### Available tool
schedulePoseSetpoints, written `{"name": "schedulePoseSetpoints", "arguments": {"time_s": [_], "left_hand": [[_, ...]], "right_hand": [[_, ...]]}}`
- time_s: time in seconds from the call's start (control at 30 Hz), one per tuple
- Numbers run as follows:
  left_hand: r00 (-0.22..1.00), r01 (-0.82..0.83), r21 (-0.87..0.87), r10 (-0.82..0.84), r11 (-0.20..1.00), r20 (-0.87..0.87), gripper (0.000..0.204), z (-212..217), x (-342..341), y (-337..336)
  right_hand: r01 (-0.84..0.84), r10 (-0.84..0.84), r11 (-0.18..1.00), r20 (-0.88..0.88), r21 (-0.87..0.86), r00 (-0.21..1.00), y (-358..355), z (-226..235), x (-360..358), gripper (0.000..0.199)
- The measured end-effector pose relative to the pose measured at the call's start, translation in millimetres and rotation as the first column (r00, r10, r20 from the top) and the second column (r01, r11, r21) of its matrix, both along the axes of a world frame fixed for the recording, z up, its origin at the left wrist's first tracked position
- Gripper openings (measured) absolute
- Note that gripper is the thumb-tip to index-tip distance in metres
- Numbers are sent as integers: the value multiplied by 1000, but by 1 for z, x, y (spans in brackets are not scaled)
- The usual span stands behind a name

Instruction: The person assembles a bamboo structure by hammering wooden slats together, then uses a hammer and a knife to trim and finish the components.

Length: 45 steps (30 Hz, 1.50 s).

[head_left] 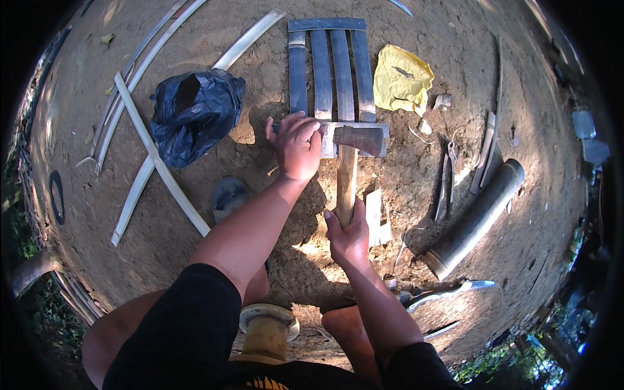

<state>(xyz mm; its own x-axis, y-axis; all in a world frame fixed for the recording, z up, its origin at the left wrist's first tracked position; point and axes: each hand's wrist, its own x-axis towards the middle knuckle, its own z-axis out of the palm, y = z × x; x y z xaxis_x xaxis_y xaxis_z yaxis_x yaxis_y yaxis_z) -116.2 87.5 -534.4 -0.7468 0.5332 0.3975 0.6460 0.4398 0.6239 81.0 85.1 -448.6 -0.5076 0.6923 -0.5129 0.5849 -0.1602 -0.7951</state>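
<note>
My right hand (350, 240) grips the wooden handle of a hatchet (348, 175). Its dark, wedge-shaped head lies over the near end of a frame of dark split-bamboo slats (343, 71). A bamboo crosspiece (383, 130) runs across the slats there, partly under the hatchet head. My left hand (300, 148) is closed over the left part of this crosspiece, its thumb side close to the hatchet head. Whether its fingertips also pinch something small is hidden. At the far end, another dark crosspiece (325, 25) joins the slats.
Left of the frame lie a black plastic bag (195, 117) and long pale bamboo strips (162, 175). On the right are a crumpled yellow sheet (403, 78), pliers (446, 175), a knife (484, 146) and a dark bamboo tube (478, 221). A curved blade (448, 294) rests near my right forearm.
</note>
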Motion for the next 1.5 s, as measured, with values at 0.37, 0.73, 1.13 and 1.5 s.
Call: {"name": "schedulePoseSetpoints", "arguments": {"time_s": [0.37, 0.73, 1.13, 1.5], "left_hand": [[1000, -17, 71, 18, 997, -13, 4, 3, 3, 0], [1000, -10, 86, 9, 996, 8, 7, -7, 3, -4], [1000, 11, 62, -13, 998, 23, 5, 2, 3, -3], [1000, -5, 37, 6, 999, -25, 8, -3, 2, -4]], "right_hand": [[-292, 287, 852, 78, 436, 955, 40, 26, -10, 49], [-286, 266, 816, 112, 503, 957, 43, 22, -4, 49], [-336, 322, 771, 124, 541, 939, 42, 11, -1, 50], [-414, 329, 807, 261, 422, 908, 46, 16, -5, 48]]}}
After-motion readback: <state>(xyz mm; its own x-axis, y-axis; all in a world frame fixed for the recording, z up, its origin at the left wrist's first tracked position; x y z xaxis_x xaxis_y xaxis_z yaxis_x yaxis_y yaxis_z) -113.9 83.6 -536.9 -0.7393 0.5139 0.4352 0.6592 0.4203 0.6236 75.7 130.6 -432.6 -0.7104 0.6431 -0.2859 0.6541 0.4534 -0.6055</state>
